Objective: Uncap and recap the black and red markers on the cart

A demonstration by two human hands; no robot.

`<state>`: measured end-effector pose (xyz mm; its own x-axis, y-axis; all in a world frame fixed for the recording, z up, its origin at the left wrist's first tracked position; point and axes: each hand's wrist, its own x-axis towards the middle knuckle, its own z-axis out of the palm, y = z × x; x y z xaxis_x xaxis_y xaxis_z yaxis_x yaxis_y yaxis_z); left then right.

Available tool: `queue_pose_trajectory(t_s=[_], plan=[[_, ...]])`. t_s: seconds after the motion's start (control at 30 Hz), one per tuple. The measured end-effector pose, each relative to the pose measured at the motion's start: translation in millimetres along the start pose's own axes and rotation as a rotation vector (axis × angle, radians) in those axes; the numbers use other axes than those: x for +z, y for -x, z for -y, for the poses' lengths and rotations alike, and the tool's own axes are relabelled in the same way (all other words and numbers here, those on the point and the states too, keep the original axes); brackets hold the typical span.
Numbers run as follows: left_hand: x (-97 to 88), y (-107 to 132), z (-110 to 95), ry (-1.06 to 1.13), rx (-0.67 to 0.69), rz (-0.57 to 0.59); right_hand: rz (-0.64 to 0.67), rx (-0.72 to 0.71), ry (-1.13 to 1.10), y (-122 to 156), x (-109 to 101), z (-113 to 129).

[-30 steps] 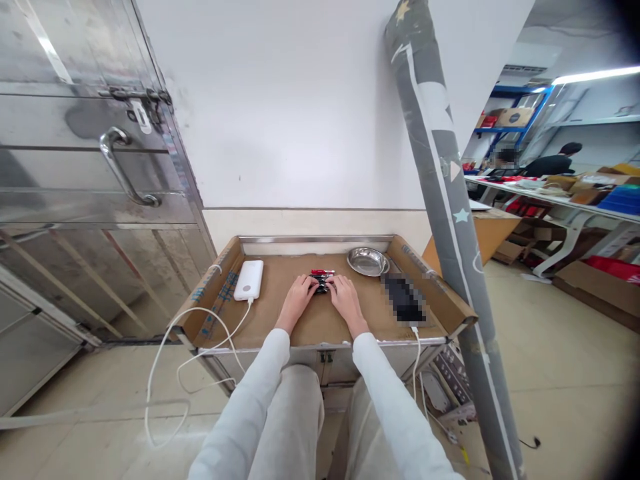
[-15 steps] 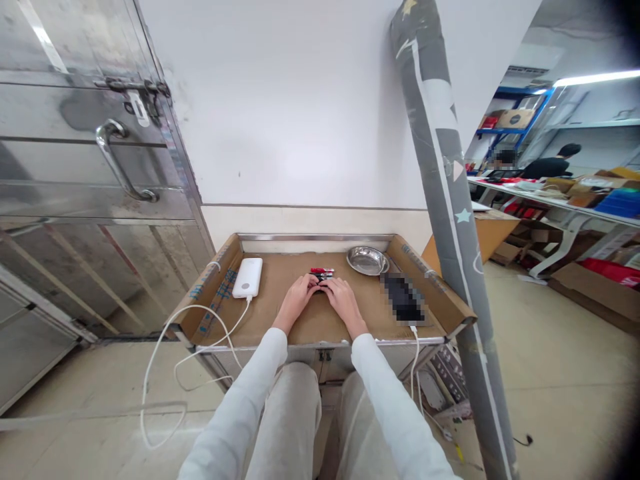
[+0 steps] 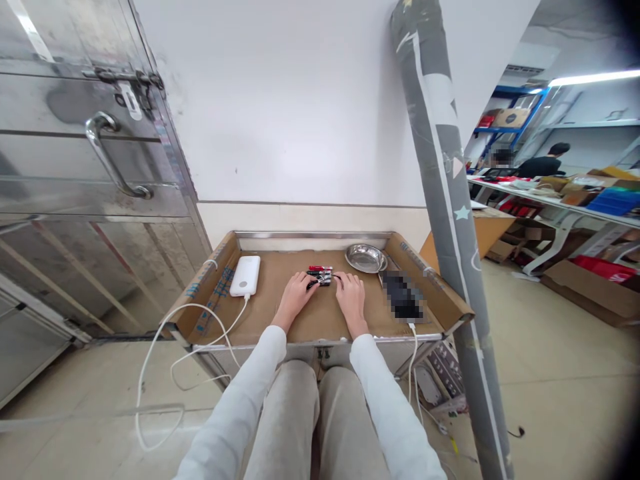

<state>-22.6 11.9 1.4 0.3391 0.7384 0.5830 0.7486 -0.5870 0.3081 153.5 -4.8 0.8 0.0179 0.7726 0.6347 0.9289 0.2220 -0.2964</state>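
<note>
On the cardboard-lined tabletop (image 3: 305, 327), my left hand (image 3: 295, 297) pinches a black pen (image 3: 313, 283), which juts out to the right of the fingertips. A small gap away, my right hand (image 3: 351, 297) pinches a short dark piece (image 3: 337, 276) that looks like a pen cap, partly hidden by the fingers. Just beyond and between both hands lie a red pen (image 3: 321, 268) and several black pens (image 3: 319, 273), side by side. Their exact kind is too small to make out.
A white power bank (image 3: 245, 275) with a cable lies at left. A round metal bowl (image 3: 366, 259) stands at back right, beside a dark phone (image 3: 404, 298) with a cable. Cardboard walls (image 3: 425, 280) edge the tabletop. A long grey roll (image 3: 443, 160) leans at right.
My hands were together at the fingertips and have now moved apart, the right one to the right. A dark piece now shows in each hand, and more of the pens behind is visible.
</note>
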Motion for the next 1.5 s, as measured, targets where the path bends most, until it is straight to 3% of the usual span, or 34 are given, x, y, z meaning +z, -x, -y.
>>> queue_pose_trajectory(t_s=[0.17,0.4,0.53,0.63,0.73,0.87,0.97,1.07,1.23,1.5], plan=[[-3.3,0,-3,-0.008,0.016,-0.02,0.022,-0.09,-0.007,1,-1,4],[-4.2,1,-3,-0.054,0.031,-0.033,0.011,-0.03,-0.003,0,-5,5],[-5.0,2,-3,-0.06,0.013,-0.042,0.094,-0.178,-0.159,0,-8,11],[-7.0,3,-4,-0.102,-0.058,-0.075,0.143,-0.267,-0.295,-1,-10,14],[-8.7,4,-3,-0.164,-0.205,-0.156,0.108,-0.233,-0.337,-2,-7,13],[-6.5,7,5,-0.275,-0.409,-0.266,0.118,-0.184,-0.244,-1,-2,8],[-3.3,8,9,-0.332,-0.467,-0.264,0.135,-0.162,-0.129,1,2,5],[-2.8,7,7,-0.308,-0.388,-0.207,0.152,-0.166,-0.058,2,6,3],[-2.8,9,-1,-0.111,-0.066,-0.013,0.191,-0.167,-0.02,2,12,1],[6.5,8,7,0.093,-0.085,0.104,0.223,-0.227,-0.06,1,8,6]])
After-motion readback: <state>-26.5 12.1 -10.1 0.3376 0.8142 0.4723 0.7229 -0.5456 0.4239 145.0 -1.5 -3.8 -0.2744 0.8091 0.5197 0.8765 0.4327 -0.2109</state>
